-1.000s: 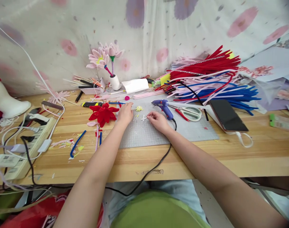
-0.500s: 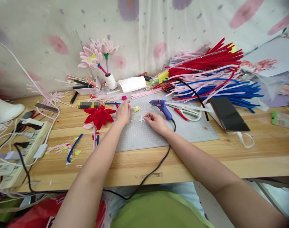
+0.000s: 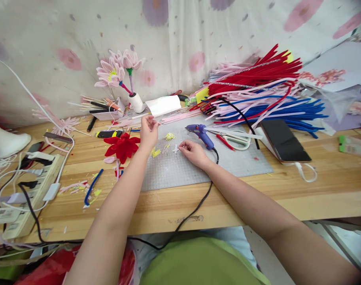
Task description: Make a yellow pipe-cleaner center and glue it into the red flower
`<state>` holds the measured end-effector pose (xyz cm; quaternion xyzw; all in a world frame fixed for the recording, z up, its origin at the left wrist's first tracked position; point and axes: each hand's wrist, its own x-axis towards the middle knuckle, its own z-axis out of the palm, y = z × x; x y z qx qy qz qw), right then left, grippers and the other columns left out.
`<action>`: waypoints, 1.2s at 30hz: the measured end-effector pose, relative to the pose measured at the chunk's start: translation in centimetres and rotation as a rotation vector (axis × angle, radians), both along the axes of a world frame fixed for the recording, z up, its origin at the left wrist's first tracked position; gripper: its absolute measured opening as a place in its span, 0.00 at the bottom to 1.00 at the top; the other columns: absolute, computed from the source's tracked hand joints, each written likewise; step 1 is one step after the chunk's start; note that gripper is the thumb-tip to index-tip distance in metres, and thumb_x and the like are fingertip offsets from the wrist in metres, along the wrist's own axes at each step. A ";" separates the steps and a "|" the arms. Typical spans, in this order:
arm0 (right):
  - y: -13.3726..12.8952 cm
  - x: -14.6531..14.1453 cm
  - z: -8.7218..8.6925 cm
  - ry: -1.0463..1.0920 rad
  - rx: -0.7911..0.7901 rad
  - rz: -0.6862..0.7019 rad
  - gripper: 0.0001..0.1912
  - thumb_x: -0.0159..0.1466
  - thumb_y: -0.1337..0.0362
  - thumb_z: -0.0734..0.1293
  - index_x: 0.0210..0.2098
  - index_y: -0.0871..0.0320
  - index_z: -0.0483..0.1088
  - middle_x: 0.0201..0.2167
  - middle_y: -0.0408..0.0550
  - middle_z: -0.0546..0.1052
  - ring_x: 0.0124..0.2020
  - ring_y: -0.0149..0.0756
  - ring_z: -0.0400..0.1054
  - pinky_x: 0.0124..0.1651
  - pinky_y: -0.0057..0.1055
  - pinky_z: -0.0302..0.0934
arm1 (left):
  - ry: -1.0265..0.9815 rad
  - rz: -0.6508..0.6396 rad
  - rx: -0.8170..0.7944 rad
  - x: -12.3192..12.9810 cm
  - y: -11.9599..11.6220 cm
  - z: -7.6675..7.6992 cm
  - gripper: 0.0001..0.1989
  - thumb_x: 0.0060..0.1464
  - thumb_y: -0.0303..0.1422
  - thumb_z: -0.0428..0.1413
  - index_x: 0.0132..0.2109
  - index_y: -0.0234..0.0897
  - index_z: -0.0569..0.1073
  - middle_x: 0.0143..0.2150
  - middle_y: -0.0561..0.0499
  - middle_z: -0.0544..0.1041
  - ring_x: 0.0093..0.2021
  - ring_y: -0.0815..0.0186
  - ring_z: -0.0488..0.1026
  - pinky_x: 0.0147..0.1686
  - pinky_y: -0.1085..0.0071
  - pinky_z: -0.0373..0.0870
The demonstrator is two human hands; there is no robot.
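left hand, right hand: fingers curled, cannot tell if pinching | red flower shaped, yellow-tipped cluster gathered | strands loose on mat

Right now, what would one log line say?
left hand: near red flower; right hand: by white scraps; glue gun: on grey mat

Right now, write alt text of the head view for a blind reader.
A person's left hand and right hand are at a grey cutting mat, the right by small white scraps, the left near a red flower. A purple glue gun and scissors lie on it, in front of bundled red, pink and blue fuzzy sticks.
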<state>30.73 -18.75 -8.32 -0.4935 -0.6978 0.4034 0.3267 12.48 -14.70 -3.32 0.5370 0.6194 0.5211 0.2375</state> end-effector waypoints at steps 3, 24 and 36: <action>0.0 0.0 0.0 0.018 -0.006 0.004 0.08 0.58 0.59 0.61 0.30 0.57 0.67 0.21 0.40 0.67 0.24 0.29 0.59 0.28 0.27 0.49 | -0.399 0.001 -0.075 0.7 -1.1 0.0 0.12 0.52 0.26 0.50 0.43 0.40 0.59 0.36 0.54 0.68 0.36 0.70 0.75 0.43 0.67 0.70; 3.6 -6.1 3.4 0.118 -0.022 0.024 0.06 0.57 0.64 0.62 0.25 0.60 0.64 0.25 0.43 0.69 0.28 0.29 0.61 0.34 0.27 0.55 | -0.690 -0.061 -0.288 0.6 -4.4 -0.3 0.12 0.47 0.20 0.54 0.37 0.36 0.63 0.28 0.57 0.68 0.30 0.74 0.72 0.41 0.66 0.71; 3.9 -6.6 4.0 0.432 -0.182 -0.034 0.08 0.53 0.61 0.64 0.24 0.59 0.62 0.18 0.36 0.62 0.21 0.24 0.54 0.27 0.24 0.51 | -0.902 -0.193 -0.548 1.0 -5.5 -1.0 0.19 0.60 0.41 0.41 0.36 0.32 0.70 0.30 0.46 0.74 0.24 0.73 0.69 0.23 0.76 0.65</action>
